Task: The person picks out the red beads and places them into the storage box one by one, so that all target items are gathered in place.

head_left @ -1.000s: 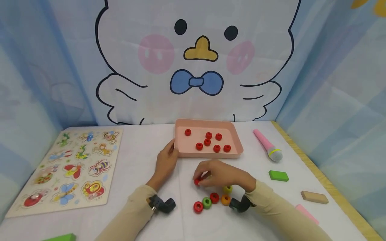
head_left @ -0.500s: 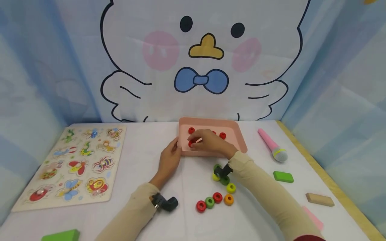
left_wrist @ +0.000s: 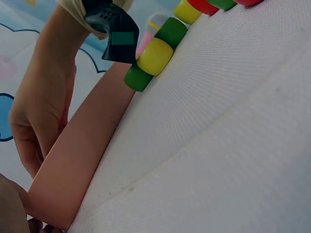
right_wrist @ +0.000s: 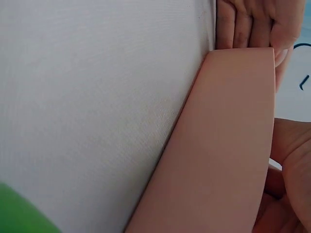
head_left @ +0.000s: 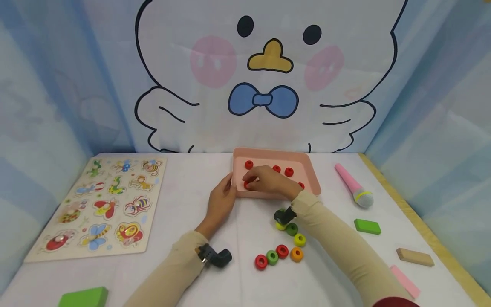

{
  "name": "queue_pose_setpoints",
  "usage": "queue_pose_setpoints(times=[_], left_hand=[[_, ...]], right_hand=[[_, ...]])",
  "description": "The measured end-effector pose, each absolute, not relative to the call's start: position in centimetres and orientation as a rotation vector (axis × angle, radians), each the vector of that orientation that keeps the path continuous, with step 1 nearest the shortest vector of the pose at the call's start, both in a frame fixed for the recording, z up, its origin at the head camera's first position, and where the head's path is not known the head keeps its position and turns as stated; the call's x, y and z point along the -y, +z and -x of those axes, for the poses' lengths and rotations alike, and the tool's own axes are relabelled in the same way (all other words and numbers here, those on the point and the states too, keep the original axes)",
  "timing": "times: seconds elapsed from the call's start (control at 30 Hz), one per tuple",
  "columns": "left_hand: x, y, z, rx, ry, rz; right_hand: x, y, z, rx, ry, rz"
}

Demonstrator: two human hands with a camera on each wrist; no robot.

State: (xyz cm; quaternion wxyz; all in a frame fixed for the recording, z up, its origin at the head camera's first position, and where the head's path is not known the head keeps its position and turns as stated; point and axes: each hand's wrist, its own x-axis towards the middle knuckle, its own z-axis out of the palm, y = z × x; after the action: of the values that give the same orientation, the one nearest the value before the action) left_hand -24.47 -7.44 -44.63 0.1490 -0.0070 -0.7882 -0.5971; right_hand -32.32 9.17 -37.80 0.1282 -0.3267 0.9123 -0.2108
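Observation:
A pink tray (head_left: 276,154) stands at the far side of the table with several red beads (head_left: 289,172) in it. My left hand (head_left: 220,202) grips its left end, fingers against the outer wall and thumb at the rim in the right wrist view. Inside the tray, my right hand (head_left: 264,179) reaches over the front wall and pinches a red bead (head_left: 246,185) near the left end. The tray's wall (left_wrist: 77,155) hides those fingertips in the left wrist view. Other red beads are partly hidden behind the right hand.
Red, green, yellow and orange beads (head_left: 296,254) lie on the white cloth before the tray, some under the right wrist. At left is an insect puzzle board (head_left: 115,204). A toy microphone (head_left: 353,185), green block (head_left: 367,226) and wooden block (head_left: 415,257) lie right.
My right hand has carried a red bead from the table over the front wall into the tray. My left hand stays at the tray's left end. The head view has shifted slightly.

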Motion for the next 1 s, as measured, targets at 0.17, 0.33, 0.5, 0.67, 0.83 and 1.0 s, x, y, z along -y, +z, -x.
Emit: queue_pose_setpoints(times=[0.17, 0.33, 0.5, 0.67, 0.83, 1.0], left_hand=[[7.4, -44.5, 24.4, 2.294, -1.688, 0.012], [7.5, -44.5, 24.4, 2.322, -1.667, 0.009], [7.5, -44.6, 24.5, 2.314, -1.688, 0.029], [7.2, -44.5, 24.6, 2.328, -1.716, -0.008], [7.0, -44.3, 24.4, 2.347, -1.708, -0.001], [7.1, -44.3, 24.3, 2.35, -1.691, -0.023]], right_hand=[[-9.9, -36.6, 31.6, -2.69, -0.644, 0.94], [-11.0, -35.5, 30.2, -2.695, -0.63, 0.991], [-12.5, -34.5, 27.4, -2.638, -0.641, 1.037], [-14.9, -33.9, 23.9, -2.47, -0.642, 1.087], [-17.6, -35.2, 21.0, -2.288, -0.678, 1.072], [-18.8, -36.4, 19.4, -2.235, -0.718, 0.99]])
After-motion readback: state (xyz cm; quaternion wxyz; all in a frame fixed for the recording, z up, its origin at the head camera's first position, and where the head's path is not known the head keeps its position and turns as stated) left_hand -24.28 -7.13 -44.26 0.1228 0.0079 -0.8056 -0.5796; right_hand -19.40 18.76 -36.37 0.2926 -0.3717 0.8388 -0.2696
